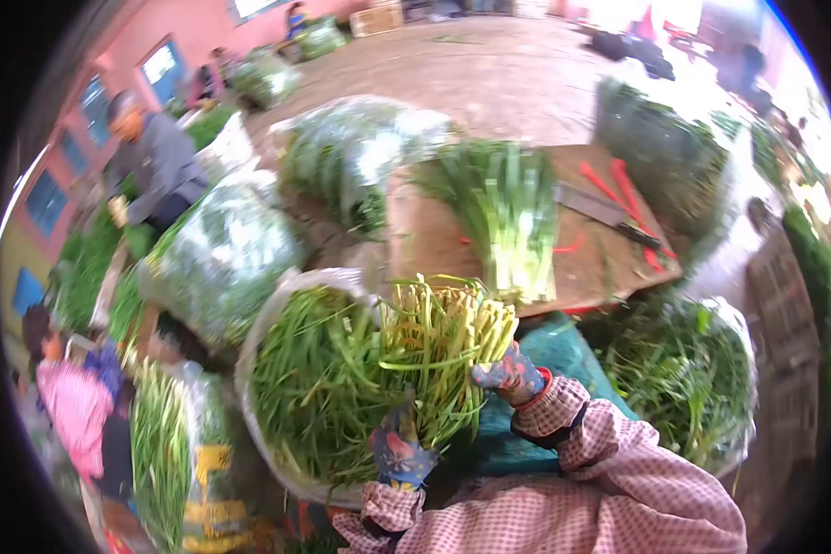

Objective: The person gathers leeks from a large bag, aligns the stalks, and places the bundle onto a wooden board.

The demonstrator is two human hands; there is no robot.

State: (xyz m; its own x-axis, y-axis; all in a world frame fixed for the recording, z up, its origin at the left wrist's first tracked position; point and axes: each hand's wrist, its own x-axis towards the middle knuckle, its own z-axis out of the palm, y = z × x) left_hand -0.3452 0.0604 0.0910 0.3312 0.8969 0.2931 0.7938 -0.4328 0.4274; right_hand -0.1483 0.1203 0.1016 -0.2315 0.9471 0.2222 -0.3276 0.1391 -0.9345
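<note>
Your right hand (511,375) gripped a bundle of stems (445,323) over an open bag of greens (246,379).
I could not tell whether your left hand (402,452), at the leaves, was closed. The bundle looked light, stiff-stemmed, soft-leaved, best clasped round its stems. Beyond lay a wooden board (600,268) bearing a knife (591,206), in a pink-walled room.

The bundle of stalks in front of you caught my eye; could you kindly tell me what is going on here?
A bundle of stalks is being handled over an open bag of greens. The gloved right hand grips near its pale ends, and the gloved left hand is at its leafy part. Beyond, a board carries a leafy bunch, a knife and red strips.
</note>
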